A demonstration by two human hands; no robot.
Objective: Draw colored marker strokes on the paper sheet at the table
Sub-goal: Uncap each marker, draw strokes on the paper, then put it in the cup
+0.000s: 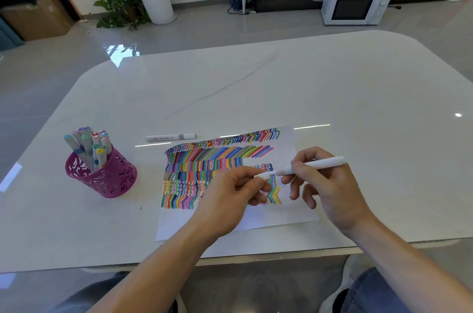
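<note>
Person seated at white table (281, 87). Paper sheet (258, 220) lies near the front edge, directly under both hands, its upper part packed with rows of coloured strokes (217, 159); a bare strip is left along the bottom.

Right hand (325, 184): thumb and forefinger clamped on the barrel of a white marker (314, 164), other fingers loosely curled below. Marker held roughly level above the sheet, tip end pointing left.

Left hand (230, 192): fingertips pinched on the marker's cap (263, 175), which sits at or on the tip end. Cannot tell whether the cap is going on or coming off.

Magenta cut-out pen holder (102, 174) with more markers stands to the left, well apart from the sheet. One loose capped marker (170, 137) lies just beyond the sheet's far left corner.

Risks, as I judge them:
- Nothing pins the sheet; with both hands lifted, a first stroke could drag it askew.
- A jerky pull on the cap could swing the bare tip into fingers or finished rows, leaving a stray mark.
- A released cap may roll off the glossy tabletop.
- The left wrist hovers over inked rows; if the ink is wet, smudging.
</note>
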